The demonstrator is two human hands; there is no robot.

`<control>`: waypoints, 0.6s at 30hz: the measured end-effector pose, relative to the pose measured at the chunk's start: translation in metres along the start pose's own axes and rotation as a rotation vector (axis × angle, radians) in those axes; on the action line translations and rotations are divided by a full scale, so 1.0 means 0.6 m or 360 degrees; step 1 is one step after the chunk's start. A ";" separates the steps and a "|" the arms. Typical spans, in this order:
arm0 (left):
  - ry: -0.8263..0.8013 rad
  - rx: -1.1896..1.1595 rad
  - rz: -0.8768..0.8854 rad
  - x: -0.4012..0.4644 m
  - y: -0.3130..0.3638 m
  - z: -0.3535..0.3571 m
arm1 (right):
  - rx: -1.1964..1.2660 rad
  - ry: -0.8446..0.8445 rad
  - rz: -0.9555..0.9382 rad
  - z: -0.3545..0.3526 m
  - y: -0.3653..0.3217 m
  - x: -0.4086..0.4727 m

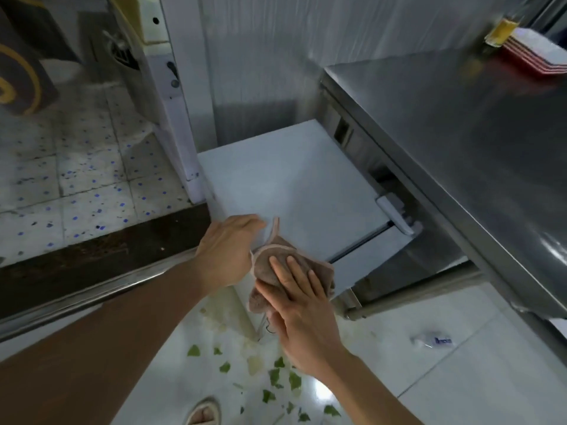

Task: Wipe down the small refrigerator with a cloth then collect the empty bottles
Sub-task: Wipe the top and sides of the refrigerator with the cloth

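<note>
Head view, the only one: the wiping step is in hand. The right hand lies flat, fingers straight, pressing a brown cloth onto the near front corner of the small refrigerator, with part of the cloth hanging over the front edge. This grip is open, a press and not a pinch. The left hand rests on the refrigerator's near left edge, just beside the cloth; its fingers lie fairly straight and hold nothing, so that grip looks open too, and it seems to be steadying.

The refrigerator is a low white box standing between a white post on the left and a steel table on the right. Most of its top is bare and, by my judgement, not yet covered by the cloth. The next move calls for sweeping the cloth away from the near corner toward the back, keeping the palm flat, then going over the front and sides.

As for containers: no empty bottles can be made out. A glass of yellow liquid and a red and white stack sit at the table's far end, both blurred. Green scraps and a small wrapper lie on the white floor.
</note>
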State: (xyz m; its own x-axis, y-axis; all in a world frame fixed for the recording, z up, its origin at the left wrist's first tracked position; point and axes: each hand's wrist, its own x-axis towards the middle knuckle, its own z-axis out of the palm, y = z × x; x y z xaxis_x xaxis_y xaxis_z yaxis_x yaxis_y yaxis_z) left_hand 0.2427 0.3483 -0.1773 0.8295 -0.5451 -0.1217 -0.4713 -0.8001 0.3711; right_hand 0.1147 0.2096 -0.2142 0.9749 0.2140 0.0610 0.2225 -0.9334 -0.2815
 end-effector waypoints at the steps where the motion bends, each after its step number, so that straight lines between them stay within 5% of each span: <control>1: 0.0006 0.0002 0.0015 -0.001 0.005 0.006 | -0.0005 0.0027 -0.0005 0.002 0.007 -0.002; 11: 0.0134 0.0093 -0.0011 0.041 0.050 0.051 | -0.0163 0.0232 0.0756 -0.037 0.271 0.014; 18: 0.0153 0.0066 0.0054 0.047 0.085 0.086 | -0.0003 0.0390 0.1053 -0.040 0.316 0.048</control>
State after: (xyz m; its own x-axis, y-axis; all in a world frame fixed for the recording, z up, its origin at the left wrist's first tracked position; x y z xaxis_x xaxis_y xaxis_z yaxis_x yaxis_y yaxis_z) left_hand 0.2266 0.2792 -0.2090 0.8369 -0.5470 -0.0203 -0.5098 -0.7924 0.3350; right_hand 0.1853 0.0320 -0.2427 0.8780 -0.4697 0.0916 -0.4177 -0.8456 -0.3325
